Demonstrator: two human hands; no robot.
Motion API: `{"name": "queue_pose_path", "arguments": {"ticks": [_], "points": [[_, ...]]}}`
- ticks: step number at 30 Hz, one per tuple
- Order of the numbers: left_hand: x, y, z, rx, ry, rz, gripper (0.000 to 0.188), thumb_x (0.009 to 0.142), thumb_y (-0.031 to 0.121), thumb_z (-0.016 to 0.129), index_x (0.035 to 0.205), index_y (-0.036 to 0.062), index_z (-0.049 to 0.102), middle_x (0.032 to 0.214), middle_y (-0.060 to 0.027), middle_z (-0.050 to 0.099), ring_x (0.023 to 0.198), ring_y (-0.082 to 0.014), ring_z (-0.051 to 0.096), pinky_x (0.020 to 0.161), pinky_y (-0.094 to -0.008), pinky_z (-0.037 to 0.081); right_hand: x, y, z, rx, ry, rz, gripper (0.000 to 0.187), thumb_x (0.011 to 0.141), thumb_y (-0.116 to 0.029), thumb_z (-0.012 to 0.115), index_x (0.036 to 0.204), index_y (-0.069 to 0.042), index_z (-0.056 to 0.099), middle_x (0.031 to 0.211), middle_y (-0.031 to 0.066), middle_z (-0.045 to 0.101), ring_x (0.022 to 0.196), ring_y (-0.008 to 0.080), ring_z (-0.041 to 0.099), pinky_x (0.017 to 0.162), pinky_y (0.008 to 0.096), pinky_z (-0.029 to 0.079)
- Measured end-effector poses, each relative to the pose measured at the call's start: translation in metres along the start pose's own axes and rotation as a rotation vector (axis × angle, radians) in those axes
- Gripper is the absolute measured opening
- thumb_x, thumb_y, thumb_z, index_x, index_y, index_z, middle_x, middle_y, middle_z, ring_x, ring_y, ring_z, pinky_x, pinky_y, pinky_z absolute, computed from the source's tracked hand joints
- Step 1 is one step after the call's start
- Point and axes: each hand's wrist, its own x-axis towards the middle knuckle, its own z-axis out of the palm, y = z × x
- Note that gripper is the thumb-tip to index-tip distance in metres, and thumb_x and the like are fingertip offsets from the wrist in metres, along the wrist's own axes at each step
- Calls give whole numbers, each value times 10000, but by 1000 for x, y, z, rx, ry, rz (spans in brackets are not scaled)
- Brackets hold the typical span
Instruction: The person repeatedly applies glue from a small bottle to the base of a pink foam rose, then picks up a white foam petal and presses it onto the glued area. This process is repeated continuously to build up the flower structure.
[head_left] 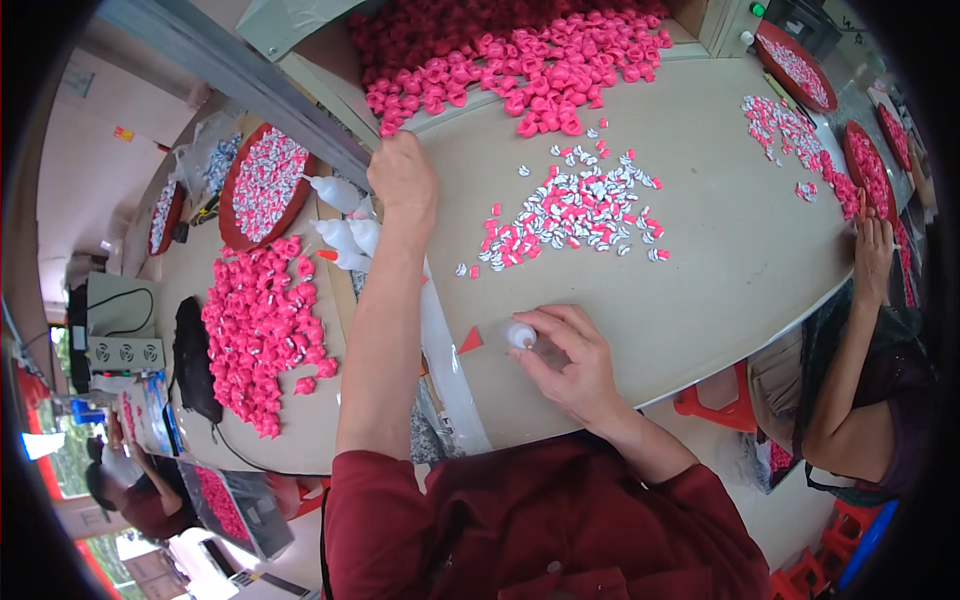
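My left hand [403, 178] reaches forward to the near left edge of a big heap of pink moulded pieces [540, 65]. Its fingers are curled together, and the back of the hand hides whatever they pinch. Close to my body, my right hand [572, 365] grips a small white squeeze bottle [521, 336] between thumb and fingers, its tip pointing up toward me. On the tabletop beyond the bottle lie many small pink and white striped pieces [575, 205]. A red triangle of tape [471, 341] sits just left of the bottle.
More white squeeze bottles [340, 236] stand left of my left forearm. Further left are a pile of pink pieces [262, 330], a red-brown tray [240, 225] and a black pouch [193, 360]. At the right, a co-worker's hand [874, 255] is beside another tray [868, 165].
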Motion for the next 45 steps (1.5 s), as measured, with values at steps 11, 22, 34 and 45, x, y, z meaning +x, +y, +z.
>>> {"name": "queue_pose_path", "arguments": {"ticks": [11,22,34,45], "points": [[-170,14,-98,-807,191,600,214,646,-50,679,845,5,623,813,-92,618,749,-233,636,595,-293,517,4,-10,-13,725,271,285,219,844,-97,576,1020,-16,474,844,10,531,761,55,481,656,202,397],[-223,22,-95,-1957,-271,-503,245,754,5,661,995,-16,621,976,-91,595,927,-202,596,765,-273,505,-7,-21,-10,702,-13,373,233,804,-46,637,989,-9,500,861,3,554,772,42,520,651,190,429],[-236,-11,-74,-2274,-704,-433,251,857,84,573,1086,3,509,1046,-86,571,950,-174,572,803,-281,461,-18,-36,-18,348,99,266,340,773,-78,669,1070,23,539,866,61,603,737,84,546,641,225,450],[-240,-9,-72,-2215,-609,-484,235,819,39,602,1041,2,532,1049,-90,541,935,-192,574,825,-317,456,-15,-40,-42,-12,39,-83,314,619,-55,733,912,17,648,635,50,574,544,127,460,470,235,344]]}}
